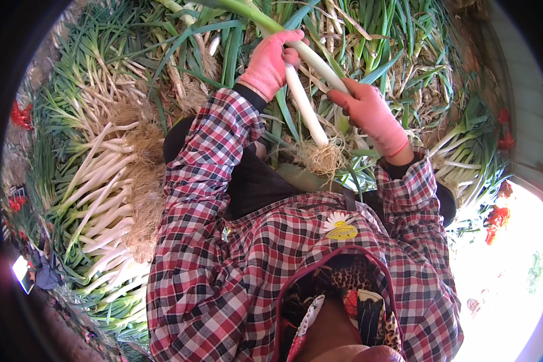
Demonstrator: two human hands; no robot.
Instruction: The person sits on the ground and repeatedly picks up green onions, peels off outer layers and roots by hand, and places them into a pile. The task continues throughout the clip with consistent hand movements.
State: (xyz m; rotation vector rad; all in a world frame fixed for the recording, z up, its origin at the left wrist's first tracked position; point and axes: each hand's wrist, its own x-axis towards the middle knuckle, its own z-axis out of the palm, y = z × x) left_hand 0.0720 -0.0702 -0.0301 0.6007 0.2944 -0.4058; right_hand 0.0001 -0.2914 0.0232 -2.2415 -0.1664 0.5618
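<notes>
My left hand (273, 63), in a pink glove, grips two long green onions near the top of their white stalks. One white stalk (304, 106) hangs down to a bushy root end (322, 157) above my lap. The other, thicker stalk (319, 65) slants down to the right, and my right hand (371, 113), gloved too, has its thumb and fingers closed around the lower end. That end is hidden by the right hand.
Cleaned-looking white onions (104, 208) lie stacked at the left, roots towards me. More green onions with dry leaves (416, 77) spread ahead, and a smaller heap (466, 158) lies at the right. Red ties (497, 221) show near the right edge.
</notes>
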